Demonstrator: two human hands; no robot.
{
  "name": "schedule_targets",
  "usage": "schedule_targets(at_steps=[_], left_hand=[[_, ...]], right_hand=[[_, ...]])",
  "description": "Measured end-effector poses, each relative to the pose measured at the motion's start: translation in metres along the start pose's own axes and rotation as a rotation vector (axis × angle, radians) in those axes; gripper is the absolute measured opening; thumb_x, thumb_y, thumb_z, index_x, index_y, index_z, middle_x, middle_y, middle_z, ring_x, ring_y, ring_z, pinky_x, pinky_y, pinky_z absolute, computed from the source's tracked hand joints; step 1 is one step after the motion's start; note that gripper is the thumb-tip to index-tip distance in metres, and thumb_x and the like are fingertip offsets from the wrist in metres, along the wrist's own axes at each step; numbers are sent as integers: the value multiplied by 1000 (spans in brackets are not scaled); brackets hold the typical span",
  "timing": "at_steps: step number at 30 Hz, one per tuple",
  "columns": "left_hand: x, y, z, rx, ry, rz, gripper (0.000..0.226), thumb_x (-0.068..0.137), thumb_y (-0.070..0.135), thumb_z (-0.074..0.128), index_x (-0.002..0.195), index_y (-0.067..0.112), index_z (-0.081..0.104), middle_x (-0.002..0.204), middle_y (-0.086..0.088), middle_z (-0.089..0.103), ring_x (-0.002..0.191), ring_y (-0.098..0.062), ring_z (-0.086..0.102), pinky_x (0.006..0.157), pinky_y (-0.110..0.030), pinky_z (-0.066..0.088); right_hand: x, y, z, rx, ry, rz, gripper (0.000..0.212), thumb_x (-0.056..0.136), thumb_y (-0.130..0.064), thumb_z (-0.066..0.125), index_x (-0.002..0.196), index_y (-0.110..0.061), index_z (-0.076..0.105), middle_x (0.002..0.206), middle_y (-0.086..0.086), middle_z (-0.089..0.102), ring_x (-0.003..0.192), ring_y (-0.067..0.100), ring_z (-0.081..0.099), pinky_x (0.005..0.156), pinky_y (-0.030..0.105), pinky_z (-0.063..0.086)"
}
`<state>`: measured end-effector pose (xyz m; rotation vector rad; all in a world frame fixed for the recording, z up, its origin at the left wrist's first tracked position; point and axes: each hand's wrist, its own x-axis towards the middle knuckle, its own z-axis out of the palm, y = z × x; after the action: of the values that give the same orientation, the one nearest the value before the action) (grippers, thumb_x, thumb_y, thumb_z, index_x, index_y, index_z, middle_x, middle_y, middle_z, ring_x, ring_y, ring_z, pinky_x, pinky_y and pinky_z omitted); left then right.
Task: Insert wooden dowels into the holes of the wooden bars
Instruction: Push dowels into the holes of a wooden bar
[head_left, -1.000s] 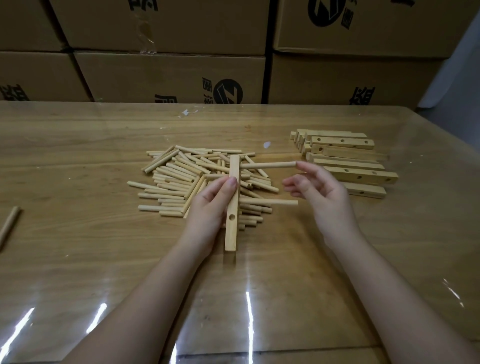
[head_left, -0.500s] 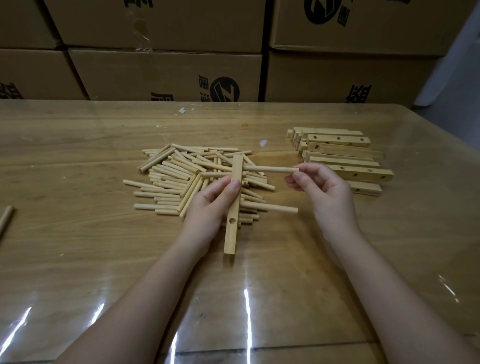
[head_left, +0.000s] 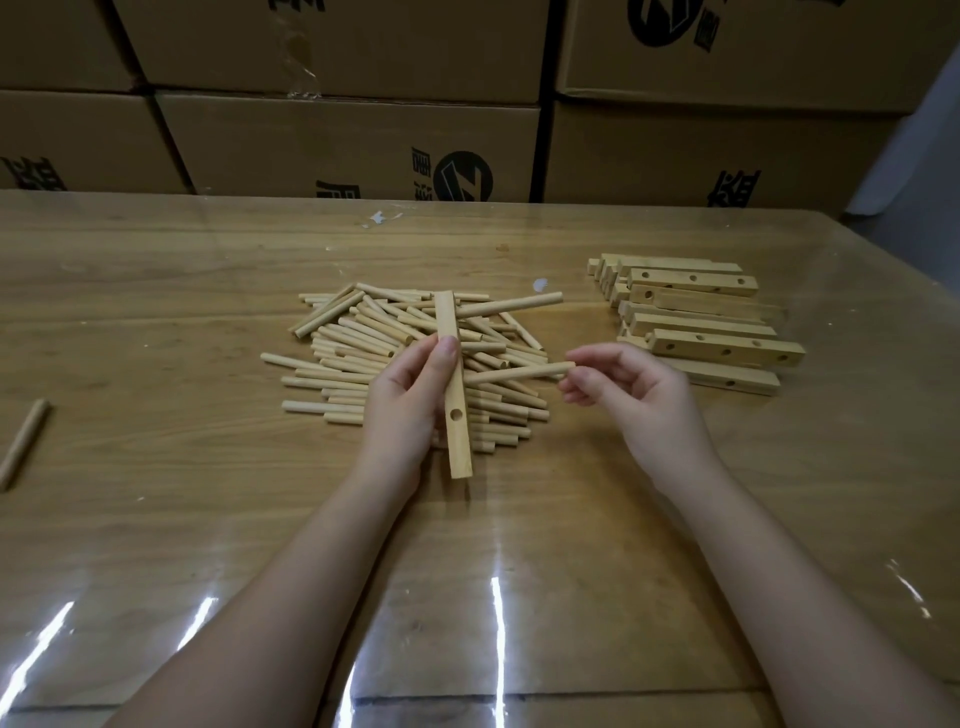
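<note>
The right hand (head_left: 639, 395) has left the upper round wooden dowel (head_left: 511, 305), now seated, and pinches the tip of the second dowel (head_left: 519, 373). The left hand (head_left: 410, 395) grips the pale drilled wooden bar (head_left: 458, 441) over the loose pile of dowels (head_left: 353, 343); one hole (head_left: 456, 414) is yet unfilled.

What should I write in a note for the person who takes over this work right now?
Left hand: grips the bar, held over the dowel pile.
Right hand: its fingers pinch the outer end of the middle dowel.
Done: the top dowel sticks out of the bar. The middle one looks entered, but how deep is unclear.
Left: the lower hole is empty. Spare bars wait at the right of the table.
</note>
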<state>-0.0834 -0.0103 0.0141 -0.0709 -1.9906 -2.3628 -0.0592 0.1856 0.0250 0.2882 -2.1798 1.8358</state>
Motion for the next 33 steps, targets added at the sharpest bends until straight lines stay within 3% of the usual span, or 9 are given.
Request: schedule_targets(at_steps=[3,6,12,17,22,26,29,33], left_hand=[[1,-1,-2,27,-9,12,33,75,53,61,94,29,74,96,-9,71,87,-19,66,78,-34,53],[2,-2,-2,52,-14,49,33,77,53,60,96,30,74,99,2,73,95,-11,67,79,-24,51],[1,-3,-1,53,18,63,33,82,47,60,100,23,73,102,-2,72,103,-20,65,98,-46,47],[0,-2,3,58,14,76,25,90,37,56,99,19,72,101,-7,71,101,-20,64,98,-44,47],[1,-2,1,-9,29,18,29,89,39,58,103,18,71,101,-18,69,89,-24,64,84,-44,52],[6,-2,-7,-89,55,-27,27,82,47,61,91,25,73,69,3,64,61,-8,60,55,-23,50],[10,3,-12,-234,90,-57,22,88,41,59,82,26,74,65,5,61,56,-7,59,52,-22,51],[13,5,-15,-341,125,-58,23,84,42,60,79,24,74,65,3,60,55,-7,58,52,-20,50]], right_hand=[[-1,0,1,-5,0,11,18,88,-4,58,93,-19,67,79,-3,72,75,9,68,68,14,50],[-2,-1,4,-6,0,19,16,87,-3,58,93,-15,67,76,-2,71,73,8,68,67,13,50],[-6,0,7,-51,-6,38,15,88,-5,58,91,-17,66,75,-2,70,72,7,67,66,14,50],[-4,0,3,-33,8,33,15,88,-5,58,93,-16,67,78,-4,71,72,7,67,66,12,49],[-1,-3,1,8,-33,18,18,88,-8,58,99,-21,63,80,-2,71,75,9,68,68,14,50],[0,-5,-2,71,37,26,20,87,-23,56,107,-23,57,77,-3,70,73,10,66,67,18,52],[-3,1,2,-136,-30,20,16,89,-15,56,96,-29,60,78,-12,67,72,0,62,66,13,49],[-15,7,22,-542,-286,-101,16,85,-38,54,99,-37,61,95,-23,57,92,-5,52,80,12,42]])
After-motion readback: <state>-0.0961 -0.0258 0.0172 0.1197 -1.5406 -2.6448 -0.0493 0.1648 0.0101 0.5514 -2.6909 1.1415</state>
